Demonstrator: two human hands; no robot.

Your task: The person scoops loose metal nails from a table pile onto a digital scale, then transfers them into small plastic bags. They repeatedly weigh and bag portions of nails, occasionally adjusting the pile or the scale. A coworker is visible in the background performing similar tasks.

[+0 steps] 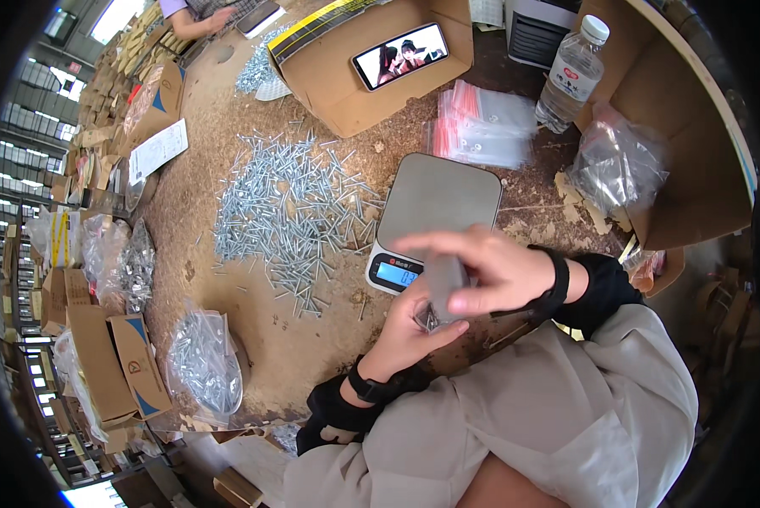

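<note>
In front of the scale, my right hand [507,267] grips a small grey box-like container [444,284], tipped and blurred by motion. My left hand [401,337] is cupped right below it, fingers curled round a few metal screws [430,318]; whether a small bag surrounds them I cannot tell. Behind both hands lies a digital scale [439,203] with a bare grey plate and a lit blue display, partly covered by my hands. To the left spreads a wide heap of loose silvery screws [283,212]. A stack of clear zip bags with red edges [481,127] lies beyond the scale.
An open carton [338,110] with a phone [401,56] stands at the back. A water bottle [573,76], a crumpled plastic bag [619,165] and a large carton [693,127] are at right. A bag of screws [204,364] sits front left. Another person's hand [219,19] shows far left.
</note>
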